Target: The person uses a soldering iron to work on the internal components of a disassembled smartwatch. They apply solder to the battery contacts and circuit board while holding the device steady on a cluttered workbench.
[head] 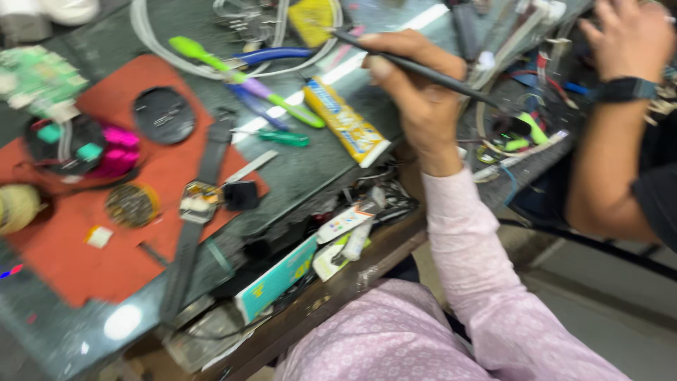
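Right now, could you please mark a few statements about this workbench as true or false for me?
1. The right hand holds a thin black tool. True.
2. The opened watch lies on a blue mat. False: it lies on a red mat.
3. A yellow tube lies on the bench left of the right hand. True.
4. The person's sleeve is dark green. False: it is pale pink.
5. The other person's arm at the right wears a dark wristwatch. True.
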